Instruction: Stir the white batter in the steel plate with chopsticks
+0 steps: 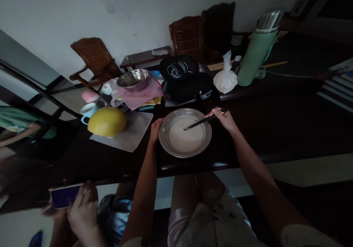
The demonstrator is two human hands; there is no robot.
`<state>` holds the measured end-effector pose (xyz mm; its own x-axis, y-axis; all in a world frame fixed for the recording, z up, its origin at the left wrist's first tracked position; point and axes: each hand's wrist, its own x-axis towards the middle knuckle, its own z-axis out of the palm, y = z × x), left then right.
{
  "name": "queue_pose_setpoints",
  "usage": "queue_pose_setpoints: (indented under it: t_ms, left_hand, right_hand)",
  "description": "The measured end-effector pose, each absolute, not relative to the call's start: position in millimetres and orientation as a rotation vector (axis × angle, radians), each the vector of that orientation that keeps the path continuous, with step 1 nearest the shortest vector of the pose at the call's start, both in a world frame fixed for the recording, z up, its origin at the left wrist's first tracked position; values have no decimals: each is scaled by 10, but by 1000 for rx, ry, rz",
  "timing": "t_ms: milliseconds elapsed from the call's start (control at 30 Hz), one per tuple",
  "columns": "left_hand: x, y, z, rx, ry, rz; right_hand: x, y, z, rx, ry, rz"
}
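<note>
A wide metal bowl (185, 153) sits near the front edge of the dark table, with a milky white liquid (186, 140) in it. My left hand (156, 130) grips the bowl's left side, its fingers partly hidden by the rim. Over the right rim, my right hand (224, 119) is closed around black chopsticks (200, 122). Their tips slant down to the left and meet the liquid close to the bowl's middle.
Left of the bowl, a yellow pomelo (107, 122) rests on a pale sheet (135, 133). Behind stand another metal bowl (132, 80), a black bag (182, 74), a tied bag of white powder (225, 79) and a green thermos (255, 55). A nearby person's hands hold a phone (65, 196).
</note>
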<state>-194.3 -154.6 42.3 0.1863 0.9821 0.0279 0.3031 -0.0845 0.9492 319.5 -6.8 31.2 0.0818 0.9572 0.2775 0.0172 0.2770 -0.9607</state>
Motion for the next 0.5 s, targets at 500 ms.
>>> queue_pose_setpoints:
  t_ms: [500]
  left_hand:
    - [-2302, -1539, 239, 1503, 1396, 1278]
  right_hand:
    - [3203, -85, 316, -1071, -1217, 908]
